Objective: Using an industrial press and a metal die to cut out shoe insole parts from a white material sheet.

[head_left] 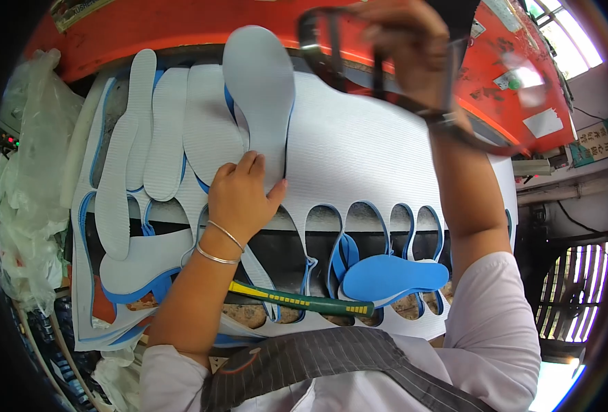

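Observation:
My left hand [241,191] lies with its fingertips on the narrow end of a grey ribbed insole [259,75], thumb spread apart, not gripping it. Blue foam shows along that insole's edge. Above the right part of the sheet, my right hand [410,41] is closed around a dark metal cutting die [330,72], a sole-shaped band with crossbars; both are smeared by motion. Beneath is a large grey ribbed foam sheet [366,151] with blue backing, its near edge cut into a row of rounded openings.
Several cut insoles [115,185] overlap at the left. A blue-faced insole [393,278] and a green-and-yellow handle [304,300] lie nearer me. An orange-red machine beam [180,31] spans the far side. Clear plastic bags [32,172] hang at the left.

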Demonstrator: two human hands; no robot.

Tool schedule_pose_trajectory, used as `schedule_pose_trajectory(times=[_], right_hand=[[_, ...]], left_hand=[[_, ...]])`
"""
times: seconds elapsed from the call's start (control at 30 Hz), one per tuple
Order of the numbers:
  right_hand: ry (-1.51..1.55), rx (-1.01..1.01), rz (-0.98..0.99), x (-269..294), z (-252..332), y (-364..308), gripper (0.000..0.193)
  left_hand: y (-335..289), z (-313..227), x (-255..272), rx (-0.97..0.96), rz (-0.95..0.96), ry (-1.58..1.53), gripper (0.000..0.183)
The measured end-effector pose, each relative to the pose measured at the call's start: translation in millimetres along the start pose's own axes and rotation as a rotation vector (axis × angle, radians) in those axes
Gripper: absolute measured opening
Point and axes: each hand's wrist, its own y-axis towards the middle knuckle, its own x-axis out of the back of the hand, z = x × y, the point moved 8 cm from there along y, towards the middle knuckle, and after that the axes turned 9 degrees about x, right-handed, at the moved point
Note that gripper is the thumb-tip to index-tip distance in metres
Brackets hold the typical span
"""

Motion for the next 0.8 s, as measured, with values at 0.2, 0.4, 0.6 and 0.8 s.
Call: schedule_pose_trajectory(times=[0.2, 0.4, 0.6, 0.8], right_hand=[[-0.034, -1.162, 0.039, 22, -25, -106, 0.008], [-0.198, -1.414, 0.817, -63, -36, -219, 0.033], [-0.447, -1.411, 0.702, -78, -80, -206, 0.042], [0.087, -0.946, 0.377, -75, 22, -210, 0.107]], left_hand=[[82, -16, -23, 0.077, 0.619, 0.247, 0.041], [123, 10, -68, -0.139, 0.024, 0.185, 0.046], [142, 8, -86, 0.028, 0.205, 0.216, 0.046], [147, 23, -76, 0.233, 0.240, 0.244, 0.042]])
